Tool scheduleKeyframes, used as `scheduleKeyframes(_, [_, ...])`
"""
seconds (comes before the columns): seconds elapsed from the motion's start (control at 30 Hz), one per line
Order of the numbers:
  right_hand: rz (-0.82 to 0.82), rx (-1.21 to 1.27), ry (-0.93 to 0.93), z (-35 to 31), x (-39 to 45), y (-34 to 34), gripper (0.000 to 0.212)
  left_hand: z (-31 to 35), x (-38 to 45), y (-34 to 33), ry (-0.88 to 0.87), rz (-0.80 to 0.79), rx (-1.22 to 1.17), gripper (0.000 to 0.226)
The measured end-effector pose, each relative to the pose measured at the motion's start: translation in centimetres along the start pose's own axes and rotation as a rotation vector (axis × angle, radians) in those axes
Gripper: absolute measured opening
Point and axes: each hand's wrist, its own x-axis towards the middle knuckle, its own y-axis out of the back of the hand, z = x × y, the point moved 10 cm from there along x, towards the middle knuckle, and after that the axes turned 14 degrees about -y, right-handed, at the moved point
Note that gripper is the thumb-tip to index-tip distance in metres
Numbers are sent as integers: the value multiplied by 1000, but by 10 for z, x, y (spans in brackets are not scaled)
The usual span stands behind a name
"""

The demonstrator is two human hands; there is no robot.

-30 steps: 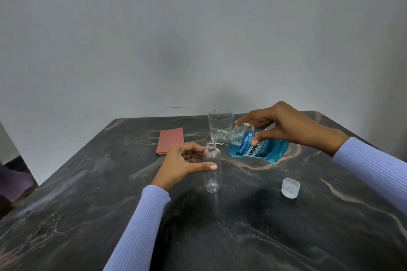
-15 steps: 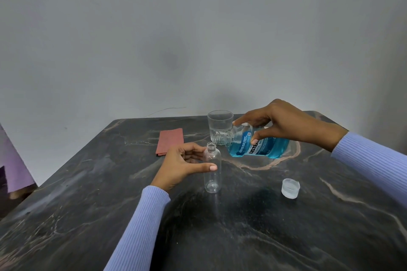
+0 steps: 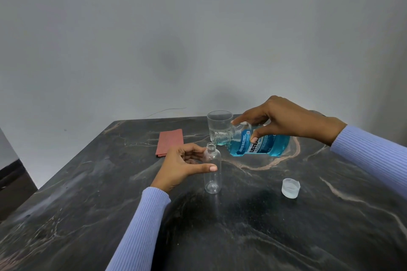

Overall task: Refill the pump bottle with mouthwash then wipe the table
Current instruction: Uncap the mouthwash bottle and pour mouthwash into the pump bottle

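A small clear plastic bottle (image 3: 212, 174) stands upright and uncapped on the dark marble table (image 3: 253, 226); it looks empty. My left hand (image 3: 184, 166) wraps around it from the left, thumb across its front. My right hand (image 3: 284, 120) grips a blue mouthwash bottle (image 3: 259, 144) tipped on its side, open neck pointing left, just above and right of the small bottle's mouth. Blue liquid has pooled near the neck; no stream shows. A folded red cloth (image 3: 169, 142) lies flat at the back left.
An empty clear drinking glass (image 3: 219, 124) stands behind the two bottles, close to the mouthwash neck. A translucent white cap (image 3: 290, 187) sits open side up on the right of the table. A grey wall rises beyond the table's far edge.
My right hand has lifted the mouthwash bottle slightly and tipped it closer to level, its neck staying near the small bottle's mouth. My left hand and the small bottle stay put.
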Motion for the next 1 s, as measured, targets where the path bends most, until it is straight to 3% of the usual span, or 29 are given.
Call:
scheduleKeyframes(0.5, [-11, -31, 41, -6, 4, 4, 52, -6, 1, 3, 19, -5, 59, 34])
scheduleKeyframes(0.73, [-25, -32, 25, -6, 3, 3, 50, -12, 1, 4, 33, -6, 65, 52])
scheduleKeyframes(0.9, [-35, -35, 18, -7, 4, 3, 52, -10, 1, 3, 29, 0, 28, 43])
scheduleKeyframes(1.0, [-45, -44, 3, -7, 3, 2, 52, -11, 2, 3, 24, -2, 18, 52])
